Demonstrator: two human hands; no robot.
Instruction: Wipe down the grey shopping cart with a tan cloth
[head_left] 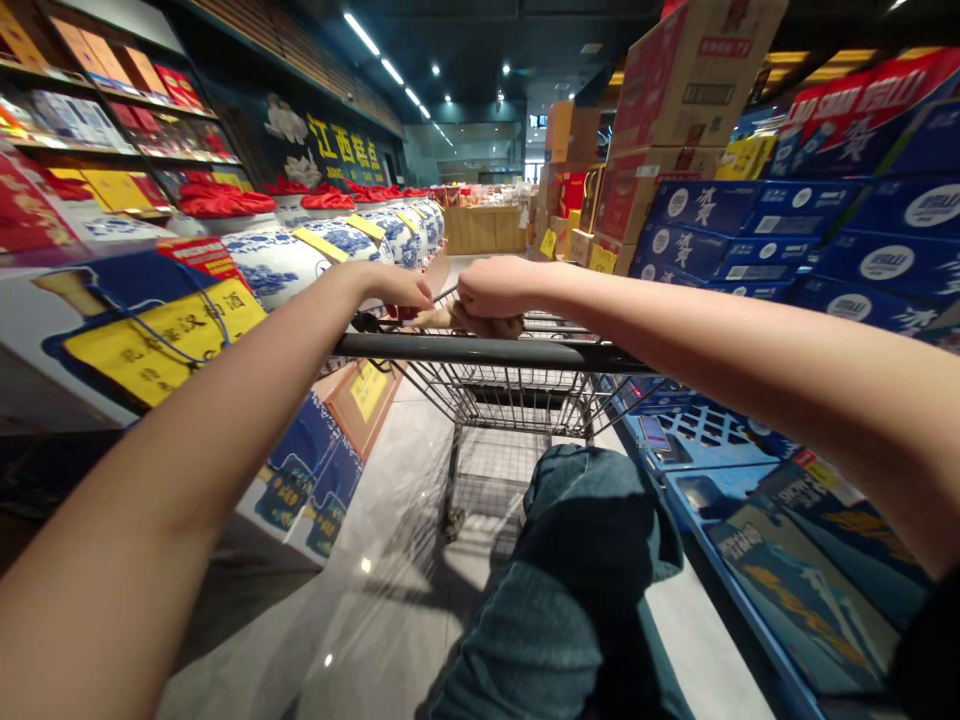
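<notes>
Both left hand (399,286) and right hand (495,284) curl, cart handle (480,350) behind them; hold, I cannot tell; probably pushing, next needing steady steering.

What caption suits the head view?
Left hand and right hand reach over a cart handle between patterned jars and blue boxes.

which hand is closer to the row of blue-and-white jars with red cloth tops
Left. In this view, the left hand is to the right of the row of blue-and-white jars with red cloth tops, not touching; the right hand is farther right.
</notes>
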